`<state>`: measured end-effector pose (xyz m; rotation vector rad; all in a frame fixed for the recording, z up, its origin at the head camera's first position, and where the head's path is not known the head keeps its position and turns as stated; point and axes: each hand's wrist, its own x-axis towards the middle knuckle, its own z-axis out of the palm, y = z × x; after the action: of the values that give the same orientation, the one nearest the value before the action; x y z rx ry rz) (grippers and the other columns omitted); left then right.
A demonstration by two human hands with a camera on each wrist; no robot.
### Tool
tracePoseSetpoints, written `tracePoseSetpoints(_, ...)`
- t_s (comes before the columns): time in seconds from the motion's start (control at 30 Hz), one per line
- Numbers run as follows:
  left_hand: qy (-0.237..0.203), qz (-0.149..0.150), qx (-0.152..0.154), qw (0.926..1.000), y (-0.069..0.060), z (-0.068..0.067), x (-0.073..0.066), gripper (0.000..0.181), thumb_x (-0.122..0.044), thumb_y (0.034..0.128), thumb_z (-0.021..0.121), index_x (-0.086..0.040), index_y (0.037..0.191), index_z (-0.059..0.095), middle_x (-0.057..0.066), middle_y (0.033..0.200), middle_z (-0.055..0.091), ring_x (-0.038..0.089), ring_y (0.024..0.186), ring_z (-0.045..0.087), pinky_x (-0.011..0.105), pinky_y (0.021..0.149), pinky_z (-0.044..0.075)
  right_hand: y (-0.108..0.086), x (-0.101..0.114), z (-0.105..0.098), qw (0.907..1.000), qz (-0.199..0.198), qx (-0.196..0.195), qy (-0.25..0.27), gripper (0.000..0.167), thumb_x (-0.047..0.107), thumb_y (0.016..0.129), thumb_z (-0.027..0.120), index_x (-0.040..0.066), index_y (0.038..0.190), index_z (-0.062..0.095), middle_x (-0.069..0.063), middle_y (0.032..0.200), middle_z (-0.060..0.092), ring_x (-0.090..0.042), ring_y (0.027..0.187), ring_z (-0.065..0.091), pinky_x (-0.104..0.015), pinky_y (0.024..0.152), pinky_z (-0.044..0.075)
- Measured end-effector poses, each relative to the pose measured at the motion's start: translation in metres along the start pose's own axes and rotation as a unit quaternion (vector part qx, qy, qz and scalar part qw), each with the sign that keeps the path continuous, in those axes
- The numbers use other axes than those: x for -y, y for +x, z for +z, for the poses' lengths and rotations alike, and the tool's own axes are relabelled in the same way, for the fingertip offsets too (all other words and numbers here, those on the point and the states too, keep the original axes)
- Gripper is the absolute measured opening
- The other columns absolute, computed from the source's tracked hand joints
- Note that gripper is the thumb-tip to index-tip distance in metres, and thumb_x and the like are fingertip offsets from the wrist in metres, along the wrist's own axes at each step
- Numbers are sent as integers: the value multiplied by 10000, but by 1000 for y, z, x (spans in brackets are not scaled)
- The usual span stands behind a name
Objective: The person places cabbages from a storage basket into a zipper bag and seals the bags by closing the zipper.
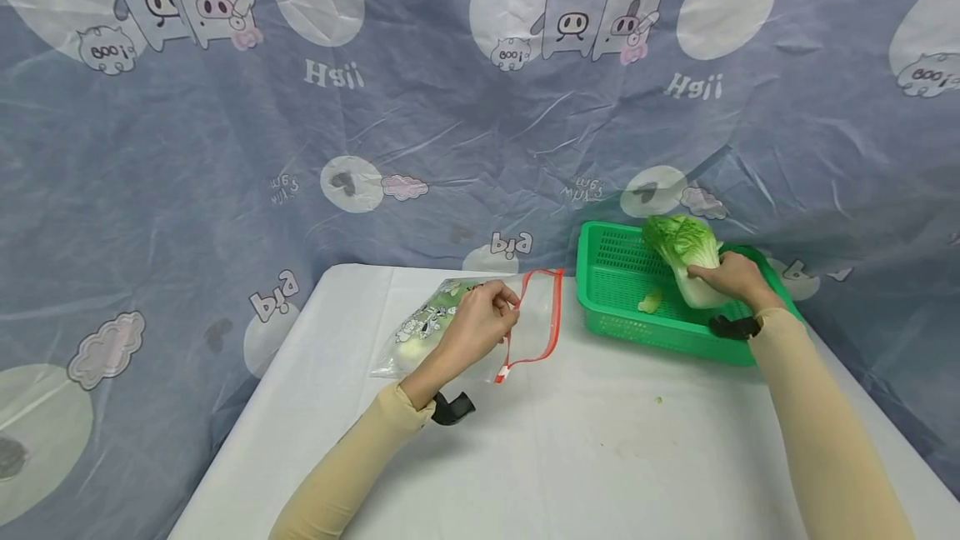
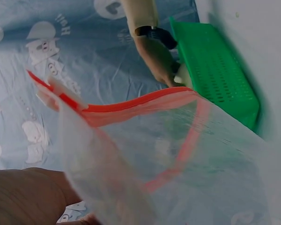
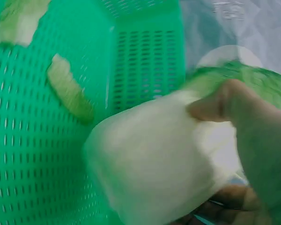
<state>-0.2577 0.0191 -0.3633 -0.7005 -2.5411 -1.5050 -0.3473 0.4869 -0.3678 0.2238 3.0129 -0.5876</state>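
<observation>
My right hand (image 1: 735,277) grips a napa cabbage (image 1: 686,252) over the green basket (image 1: 607,317), thumb across its white stalks. In the right wrist view the pale base of the cabbage (image 3: 150,159) faces the camera, and its leafy end points away. My left hand (image 1: 480,323) pinches the upper edge of a clear zip bag (image 1: 543,327) with a red seal and a printed front. The mouth of the bag is parted, as the red strip (image 2: 140,103) shows in the left wrist view. Something pale and green lies inside the bag, blurred by the plastic.
Loose leaf pieces, among them a pale green one (image 3: 68,89), lie on the basket floor. A white cloth covers the table (image 1: 585,457), with a small green scrap (image 1: 658,400) on it. Behind hangs a blue-grey printed curtain (image 1: 420,123).
</observation>
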Motion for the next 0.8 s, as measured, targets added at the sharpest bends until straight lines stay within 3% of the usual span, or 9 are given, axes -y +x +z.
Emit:
tracePoseSetpoints(0.1,-49,-32,-47,10000,0,0,0,54,-59,885,626,-63,935,646,45,694,599,111,475,579,261,496,527,-4,0,2,9942,136,-526,924,968,647,903,457,-170,1381,255,-400,1214,387,-455,970,464,-474,682,439)
tracePoseSetpoints(0.23,-120,-53,-53,9999,0,-2,0,73,-67,886,617,-51,951,646,45,699,596,126,480,592,258,494,532,-11,6,6,9678,243,-1296,2146,981,612,899,469,-50,1490,52,-399,1391,252,-489,1129,391,-563,786,410)
tracePoseSetpoints(0.3,-180,-86,-48,9998,0,-3,0,86,-73,889,613,-46,965,643,49,716,598,143,492,605,259,499,535,-13,9,7,9561,300,-1560,2461,988,615,893,470,10,1504,-16,-380,1435,213,-500,1195,360,-596,839,391)
tracePoseSetpoints(0.5,-467,-271,-54,9985,2,-7,0,117,-70,880,588,-68,991,625,62,824,608,172,530,627,278,524,551,-17,17,11,9435,480,-1490,2921,1079,679,862,466,93,1492,-185,-353,1528,35,-523,1374,197,-668,996,301)
tracePoseSetpoints(0.63,-617,-356,12,9975,2,-7,1,140,-61,873,587,-63,1006,630,73,834,614,169,522,619,290,523,554,-20,22,16,9352,144,-1494,3206,1132,641,858,540,199,1477,-297,-231,1584,-146,-457,1460,-17,-680,1112,144)
tracePoseSetpoints(0.8,-759,-375,84,9964,3,-7,2,192,-64,884,591,-30,1069,633,77,831,610,213,538,634,351,549,570,-29,32,21,9284,-316,-1655,3311,1006,602,891,526,235,1521,-167,-212,1600,-37,-432,1467,43,-654,1129,146)
